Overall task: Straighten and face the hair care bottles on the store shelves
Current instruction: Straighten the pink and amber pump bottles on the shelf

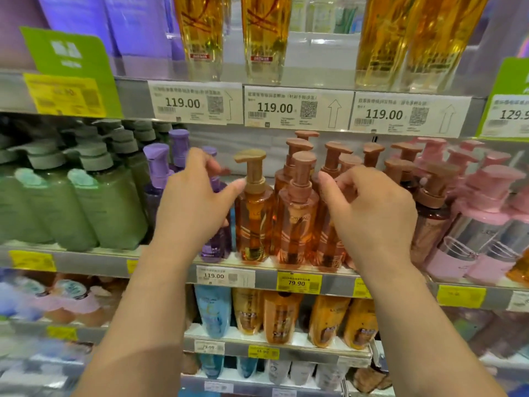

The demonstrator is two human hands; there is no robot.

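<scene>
Head camera: a person's two bare hands reach into the middle shelf of a store's hair care aisle. The left hand, at about 9 o'clock from frame centre, curls its fingers round a purple pump bottle, thumb stretched toward the gold-capped amber bottle just beside it. The right hand, at 3 o'clock, has its fingers curled over the rose-capped amber pump bottles; whether it actually grips one cannot be told.

Between the hands stands a front amber bottle with a rose pump, upright, its label facing out and reading "L'ORÉAL". More purple pump bottles stand behind the left hand. At 9 o'clock sits a block of green pump bottles; at 3 o'clock, a brown-capped bottle and pink pump bottles.

Along the upper shelf edge at 12 o'clock, three white price tags each read "119.00", with QR codes and upward arrows; a fourth at 2 o'clock starts "129". Tall golden oil bottles stand above them. On the middle shelf edge, a white tag reads "119.00" and a yellow tag "79.90". Below, at 6 o'clock, orange shampoo bottles and a blue one line the lower shelf.
</scene>
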